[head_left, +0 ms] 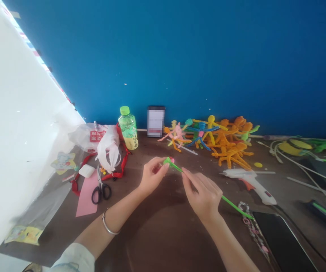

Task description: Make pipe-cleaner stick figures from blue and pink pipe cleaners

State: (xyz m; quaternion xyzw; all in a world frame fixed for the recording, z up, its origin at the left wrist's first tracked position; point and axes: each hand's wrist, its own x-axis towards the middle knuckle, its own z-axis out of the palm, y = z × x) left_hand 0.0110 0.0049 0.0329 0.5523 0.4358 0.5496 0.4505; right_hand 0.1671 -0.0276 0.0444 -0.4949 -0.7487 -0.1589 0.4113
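A green pipe cleaner (231, 204) runs between my two hands above the table. My left hand (154, 173) pinches its bunched, coiled end, where a bit of pink shows beside the green. My right hand (204, 192) is closed round the straight length a little to the right, and the free tail passes under the palm and sticks out toward the lower right. Beyond my hands stand several pipe cleaner figures, among them a pink figure (179, 133), a blue figure (201, 134) and an orange cluster (232, 149).
A hot glue gun (253, 183) and a large black phone (282, 238) with a bead strap lie right. On the left are scissors (101, 190), pink paper (86, 200), a plastic bag (109, 151) and a bottle (128, 130). A small phone (156, 121) leans on the blue wall.
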